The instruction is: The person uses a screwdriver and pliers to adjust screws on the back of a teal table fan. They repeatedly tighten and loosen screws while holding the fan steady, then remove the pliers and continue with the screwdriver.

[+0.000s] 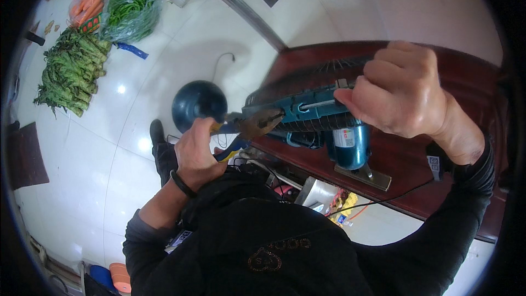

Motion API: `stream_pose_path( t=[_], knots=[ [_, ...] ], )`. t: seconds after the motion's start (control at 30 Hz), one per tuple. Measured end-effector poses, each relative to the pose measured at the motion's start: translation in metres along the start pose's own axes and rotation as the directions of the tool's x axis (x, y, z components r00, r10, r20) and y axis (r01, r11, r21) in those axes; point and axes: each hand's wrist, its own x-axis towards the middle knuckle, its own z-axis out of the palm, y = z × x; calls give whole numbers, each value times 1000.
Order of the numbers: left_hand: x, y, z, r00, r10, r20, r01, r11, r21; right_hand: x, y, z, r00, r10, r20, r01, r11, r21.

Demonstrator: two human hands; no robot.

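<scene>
My left hand (196,153) is closed round the blue-and-yellow handles of a pair of pliers (262,123). The rusty-brown jaws point right and sit against a teal and black machine (320,111), which has ribbed edges and resembles an electric fan on its side. A thin metal rod (322,104) runs along its teal frame toward my right hand (395,89). That hand is clenched in a fist over the machine's right part; its fingers hide whatever they grip. Below the frame hangs a glossy teal housing (350,145) with a white label.
The machine lies over a dark red wooden surface (460,77). A dark dome-shaped object (199,105) is left of it. Leafy vegetables (74,71), carrots (86,8) and a bag of greens (131,11) rest on the pale tiled floor (87,186). A black cable (394,198) crosses below.
</scene>
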Motion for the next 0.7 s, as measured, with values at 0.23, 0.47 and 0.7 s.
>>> stream_pose_path(
  t=[0.23, 0.47, 0.7],
  knots=[
    [-4, 3, 3, 999, -19, -38, 17, 998, -54, 11, 9, 6, 959, -224, -172, 211, 973, -92],
    [-3, 6, 2, 993, 33, -113, -32, 999, 7, 14, 1, -10, 802, 515, 303, -598, 705, 383],
    [-4, 8, 3, 993, 16, -118, -16, 1000, 0, 23, 1, -24, 831, 292, 472, -431, 876, 217]
  ],
)
